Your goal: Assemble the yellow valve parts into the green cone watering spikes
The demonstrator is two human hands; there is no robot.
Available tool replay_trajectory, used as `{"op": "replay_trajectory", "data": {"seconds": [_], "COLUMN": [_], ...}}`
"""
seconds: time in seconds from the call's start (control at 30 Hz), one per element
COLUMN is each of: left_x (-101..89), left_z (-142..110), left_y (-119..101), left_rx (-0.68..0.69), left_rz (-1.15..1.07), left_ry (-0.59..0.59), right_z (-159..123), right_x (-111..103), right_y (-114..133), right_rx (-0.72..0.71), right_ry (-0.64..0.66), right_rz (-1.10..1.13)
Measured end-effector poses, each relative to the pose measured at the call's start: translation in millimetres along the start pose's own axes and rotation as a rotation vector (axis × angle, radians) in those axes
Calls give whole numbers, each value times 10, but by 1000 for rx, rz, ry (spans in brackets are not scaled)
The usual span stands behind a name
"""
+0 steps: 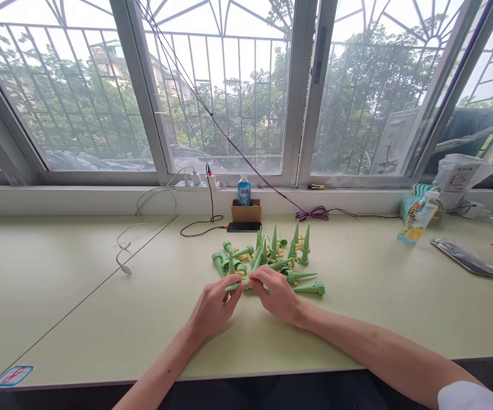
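Note:
My left hand (216, 302) is closed around a green plastic watering spike (233, 286), whose pointed end sticks out to the left. Close beside it, my right hand (277, 293) has its fingertips pinched together at the other end of this spike, where a small pale yellow part (245, 279) shows between the two hands. Just how far that part sits in the spike is hidden by my fingers. Right behind my hands lies a pile of similar green spikes (306, 250), some standing point up and others on their sides, with small yellow valve pieces (272, 259) among them.
A pale green table (101, 319) stretches along the window. At the back are a phone (243, 227) on a cable, a small cardboard box (246, 213) with a blue bottle (243, 191), and coiled wires (312, 213). A drink bottle (417, 219) and a wrapped dark object (467, 258) are at right.

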State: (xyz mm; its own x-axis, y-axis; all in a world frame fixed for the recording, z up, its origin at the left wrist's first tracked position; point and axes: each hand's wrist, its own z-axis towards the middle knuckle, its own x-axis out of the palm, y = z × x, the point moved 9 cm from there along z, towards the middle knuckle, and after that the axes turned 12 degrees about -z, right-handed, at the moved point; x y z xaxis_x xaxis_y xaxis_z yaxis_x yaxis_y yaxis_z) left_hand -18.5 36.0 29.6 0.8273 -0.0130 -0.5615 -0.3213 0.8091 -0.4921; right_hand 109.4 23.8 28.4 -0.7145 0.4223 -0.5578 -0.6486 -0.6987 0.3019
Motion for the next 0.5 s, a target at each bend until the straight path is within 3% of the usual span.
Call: {"op": "replay_trajectory", "data": {"seconds": [0.5], "left_x": [4], "left_z": [0], "left_y": [21], "left_rx": [-26], "left_rz": [-4], "left_ry": [5], "right_z": [-8], "right_x": [2], "right_y": [-3], "right_rx": [8], "right_ry": [0], "right_rz": [1]}}
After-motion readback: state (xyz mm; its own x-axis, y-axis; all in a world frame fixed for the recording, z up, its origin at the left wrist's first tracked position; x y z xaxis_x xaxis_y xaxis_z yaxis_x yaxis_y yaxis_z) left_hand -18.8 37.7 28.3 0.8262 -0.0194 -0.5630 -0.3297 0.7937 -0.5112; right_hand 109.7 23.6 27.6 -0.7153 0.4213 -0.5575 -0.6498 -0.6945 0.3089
